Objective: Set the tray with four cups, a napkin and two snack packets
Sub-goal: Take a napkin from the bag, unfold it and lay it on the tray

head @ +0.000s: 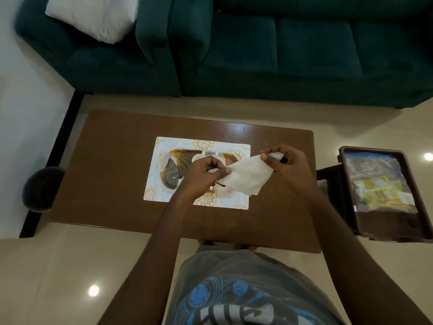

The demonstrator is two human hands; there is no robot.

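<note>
From the head camera, we see both hands closed on a white napkin (246, 177). The left hand (203, 172) pinches its lower left end between thumb and curled fingers. The right hand (288, 165) pinches its upper right end the same way. The napkin is stretched on a slant between them, with one loose corner hanging down. It is held in the air above the right edge of the patterned tray (168, 146), not resting on it.

The patterned tray lies flat near the middle of the brown table (112, 165). Pale rounded shapes show on it under the hands, and we cannot tell what they are.

Just beyond the table's right edge stands a dark brown rimmed tray (346, 179). It holds a clear bag (375, 174) with yellow snack packets (379, 191) inside.

A dark green sofa (281, 55) runs along beyond the table's far edge, with a white cushion (93, 17) on the seat at its left. The floor (58, 266) is pale and glossy. A dark round object (39, 188) sits by the table's left edge.

Both forearms reach forward over the near edge of the table and draw together. The left wrist bends inward and the right hand has its knuckles up. A grey printed shirt (234, 289) shows below.
</note>
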